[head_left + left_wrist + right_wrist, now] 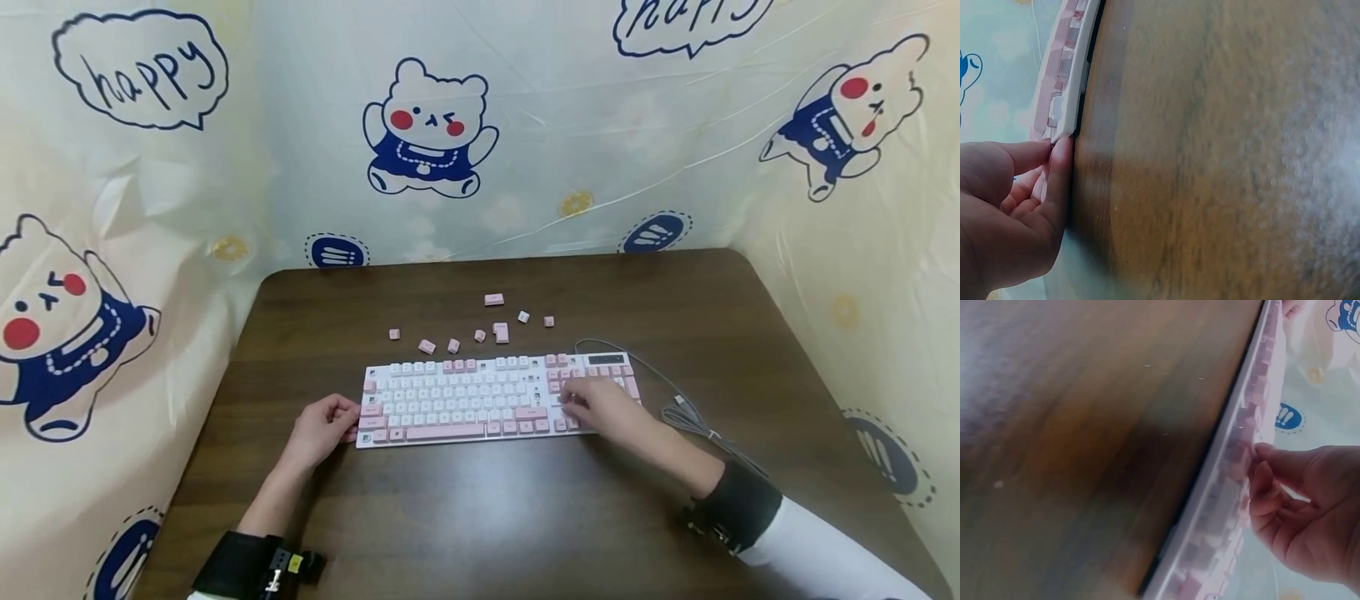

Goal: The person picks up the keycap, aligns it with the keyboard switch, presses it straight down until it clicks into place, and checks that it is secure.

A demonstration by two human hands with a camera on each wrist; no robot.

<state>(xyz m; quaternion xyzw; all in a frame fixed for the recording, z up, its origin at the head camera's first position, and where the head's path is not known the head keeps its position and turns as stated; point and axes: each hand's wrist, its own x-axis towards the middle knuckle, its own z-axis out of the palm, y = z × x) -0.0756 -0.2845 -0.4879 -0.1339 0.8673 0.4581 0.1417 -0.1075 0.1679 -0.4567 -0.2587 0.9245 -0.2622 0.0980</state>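
A white and pink keyboard (450, 404) lies on the table, several bare key spots showing among its keycaps. At its left end my left hand (318, 427) grips the near corner between thumb and fingers. My right hand (603, 407) is bent over the right part of the keys. In the right wrist view, the thumb and index finger (1264, 478) close in on a pink keycap (1241, 456) among the keys. The palm hides part of the number pad in the head view. Behind the keyboard lie several loose pink and white keycaps, including an upper one (493, 299).
A grey cable (686, 417) leaves the keyboard's back edge and lies coiled to the right, close to my right forearm. The brown table (465, 517) ends at a printed curtain (525, 167) at the back and sides. Each wrist wears a black band.
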